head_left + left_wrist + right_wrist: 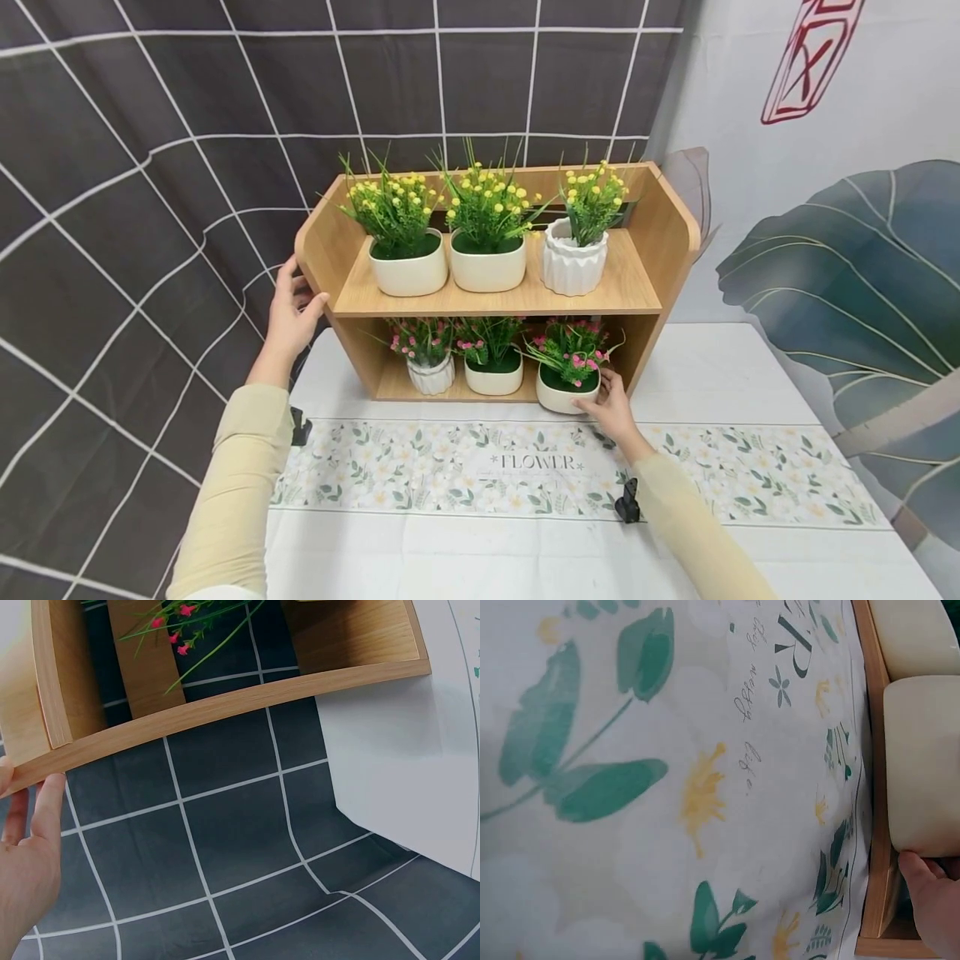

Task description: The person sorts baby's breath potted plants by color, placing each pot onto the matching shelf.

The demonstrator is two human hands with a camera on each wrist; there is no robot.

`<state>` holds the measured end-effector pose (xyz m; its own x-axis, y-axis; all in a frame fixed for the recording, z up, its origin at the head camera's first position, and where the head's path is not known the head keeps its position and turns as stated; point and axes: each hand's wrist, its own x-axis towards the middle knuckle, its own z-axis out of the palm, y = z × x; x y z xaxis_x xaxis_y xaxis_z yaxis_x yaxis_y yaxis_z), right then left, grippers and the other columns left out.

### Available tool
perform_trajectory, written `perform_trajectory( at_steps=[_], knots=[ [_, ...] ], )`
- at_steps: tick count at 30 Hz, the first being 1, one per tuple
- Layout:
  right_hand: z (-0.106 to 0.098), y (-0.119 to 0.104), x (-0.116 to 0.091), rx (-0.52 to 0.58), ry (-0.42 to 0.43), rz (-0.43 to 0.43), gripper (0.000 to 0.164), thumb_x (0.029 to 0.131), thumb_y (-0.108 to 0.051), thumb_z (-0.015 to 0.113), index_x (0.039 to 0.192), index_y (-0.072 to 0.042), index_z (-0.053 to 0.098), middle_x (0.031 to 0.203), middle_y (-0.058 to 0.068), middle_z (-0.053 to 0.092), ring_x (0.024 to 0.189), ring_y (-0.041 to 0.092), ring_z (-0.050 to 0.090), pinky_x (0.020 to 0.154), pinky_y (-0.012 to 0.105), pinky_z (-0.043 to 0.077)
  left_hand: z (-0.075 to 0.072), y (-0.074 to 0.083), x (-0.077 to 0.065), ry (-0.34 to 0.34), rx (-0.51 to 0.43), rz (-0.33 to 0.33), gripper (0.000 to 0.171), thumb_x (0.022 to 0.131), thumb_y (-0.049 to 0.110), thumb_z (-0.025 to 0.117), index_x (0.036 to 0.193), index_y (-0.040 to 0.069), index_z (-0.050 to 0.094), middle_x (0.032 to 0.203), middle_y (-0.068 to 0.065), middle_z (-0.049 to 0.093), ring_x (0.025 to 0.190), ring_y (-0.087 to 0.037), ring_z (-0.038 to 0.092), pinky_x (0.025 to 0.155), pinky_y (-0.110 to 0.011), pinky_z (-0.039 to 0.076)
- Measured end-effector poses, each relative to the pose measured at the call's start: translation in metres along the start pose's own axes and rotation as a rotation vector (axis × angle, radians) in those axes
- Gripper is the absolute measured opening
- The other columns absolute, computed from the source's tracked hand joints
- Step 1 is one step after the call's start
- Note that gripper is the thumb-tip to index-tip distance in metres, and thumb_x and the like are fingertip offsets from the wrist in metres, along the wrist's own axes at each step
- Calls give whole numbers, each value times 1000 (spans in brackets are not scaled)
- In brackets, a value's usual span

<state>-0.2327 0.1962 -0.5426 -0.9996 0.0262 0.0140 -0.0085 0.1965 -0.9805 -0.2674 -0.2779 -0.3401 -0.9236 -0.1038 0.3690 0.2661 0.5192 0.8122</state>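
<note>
A two-tier wooden shelf (495, 302) stands on the table, holding potted artificial flowers on both tiers. My left hand (291, 312) grips the edge of its left side panel, thumb on one face and fingers on the other, as the left wrist view also shows. At the right end of the lower tier, my right hand (611, 408) holds a cream oval flowerpot (558, 401) with pink flowers by its right end. In the right wrist view the thumb lies against the corner of that pot (926, 765); the other fingers are partly hidden.
Above are two oval pots (408, 275) and a ribbed white pot (573, 271), all with yellow flowers. Another ribbed pot (432, 377) and oval pot (493, 381) stand on the lower tier. A floral-banded tablecloth (420, 542) covers the table; a dark grid-patterned curtain (225, 92) hangs behind.
</note>
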Motion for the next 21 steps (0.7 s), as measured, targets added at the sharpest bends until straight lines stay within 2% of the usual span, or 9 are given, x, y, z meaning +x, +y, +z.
perform_trajectory(
  at_steps=[4, 9, 14, 21],
  knots=[
    [3, 0, 5, -6, -9, 10, 83, 82, 4, 67, 142, 12, 10, 148, 34, 17, 141, 44, 18, 116, 47, 22, 1, 1, 0, 6, -2, -6, 68, 94, 0, 51, 151, 19, 17, 138, -27, 40, 114, -42, 51, 93, -57, 47],
    [6, -1, 9, -43, 10, 19, 82, 83, 2, 67, 145, 10, 13, 143, 33, 25, 136, 43, 29, 113, 44, 30, 2, 4, 0, 12, -1, -11, 68, 94, 0, 50, 151, 19, 17, 138, -27, 40, 113, -42, 51, 93, -56, 46],
    [8, -3, 12, -119, 29, 51, 82, 85, -3, 67, 147, 7, 15, 137, 30, 25, 128, 41, 40, 107, 42, 39, 3, 4, 0, 27, 1, -19, 68, 94, -1, 50, 151, 18, 18, 138, -28, 40, 113, -44, 50, 93, -57, 45],
    [13, -6, 17, -155, 47, 63, 82, 84, -4, 68, 146, 9, 16, 137, 33, 24, 130, 42, 36, 108, 45, 38, 5, 3, -2, 64, 7, 6, 67, 93, -3, 50, 150, 13, 20, 137, -30, 40, 110, -46, 51, 89, -55, 45]
  ],
)
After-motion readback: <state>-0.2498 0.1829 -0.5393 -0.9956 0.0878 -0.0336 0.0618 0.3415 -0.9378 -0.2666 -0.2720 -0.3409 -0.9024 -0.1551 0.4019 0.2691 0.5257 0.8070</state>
